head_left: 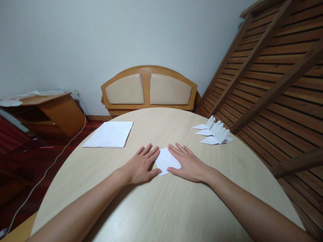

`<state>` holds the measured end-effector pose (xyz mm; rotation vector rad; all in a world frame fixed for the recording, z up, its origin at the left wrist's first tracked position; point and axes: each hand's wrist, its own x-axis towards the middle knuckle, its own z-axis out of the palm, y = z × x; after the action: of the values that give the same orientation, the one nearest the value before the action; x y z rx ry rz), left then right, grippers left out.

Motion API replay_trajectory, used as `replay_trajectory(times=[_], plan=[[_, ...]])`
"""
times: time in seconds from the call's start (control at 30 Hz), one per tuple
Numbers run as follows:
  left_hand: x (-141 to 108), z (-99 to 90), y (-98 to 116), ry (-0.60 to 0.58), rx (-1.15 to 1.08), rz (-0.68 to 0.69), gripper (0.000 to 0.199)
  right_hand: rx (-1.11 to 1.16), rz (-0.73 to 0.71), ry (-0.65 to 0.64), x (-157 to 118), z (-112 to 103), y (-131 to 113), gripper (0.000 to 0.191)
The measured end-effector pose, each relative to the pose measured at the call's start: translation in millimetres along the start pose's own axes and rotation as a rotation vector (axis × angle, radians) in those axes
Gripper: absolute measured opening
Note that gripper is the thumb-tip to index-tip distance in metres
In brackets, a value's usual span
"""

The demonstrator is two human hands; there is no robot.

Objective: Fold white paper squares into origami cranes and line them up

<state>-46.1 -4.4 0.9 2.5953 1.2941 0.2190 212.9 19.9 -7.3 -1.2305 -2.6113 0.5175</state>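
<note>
A small piece of folded white paper (166, 159) lies flat near the middle of the round light-wood table (161, 205). My left hand (143, 164) rests at its left edge, palm down with the fingers spread and the thumb tip by its lower corner. On the other side, my right hand (188, 163) lies flat with fingers apart, covering part of the paper's right side. Neither hand grips anything.
A stack of white sheets (109, 134) lies at the table's back left. Several folded white paper figures (214, 132) stand at the back right. Beyond are a headboard (147, 88), a wooden desk (59, 112) and leaning wooden slats (275, 77).
</note>
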Motion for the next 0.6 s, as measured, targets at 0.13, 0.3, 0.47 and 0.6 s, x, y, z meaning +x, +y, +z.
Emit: replay_trajectory(times=[0.13, 0.3, 0.47, 0.6], plan=[[-1.7, -1.6, 1.3, 0.006, -0.037, 0.129, 0.067, -0.005, 0.006, 0.006, -0.6, -0.5, -1.0, 0.096], [-3.1, -1.2, -1.5, 0.019, -0.097, 0.206, 0.063, -0.014, 0.022, 0.012, -1.4, -0.8, 2.9, 0.101], [-4.5, -2.6, -4.7, 0.005, -0.089, 0.211, 0.066, -0.03, -0.093, 0.074, -5.8, -6.4, 2.5, 0.094], [-3.4, -2.4, -3.4, 0.005, -0.059, 0.185, 0.069, -0.028, -0.268, 0.103, -6.7, -13.0, -7.3, 0.064]])
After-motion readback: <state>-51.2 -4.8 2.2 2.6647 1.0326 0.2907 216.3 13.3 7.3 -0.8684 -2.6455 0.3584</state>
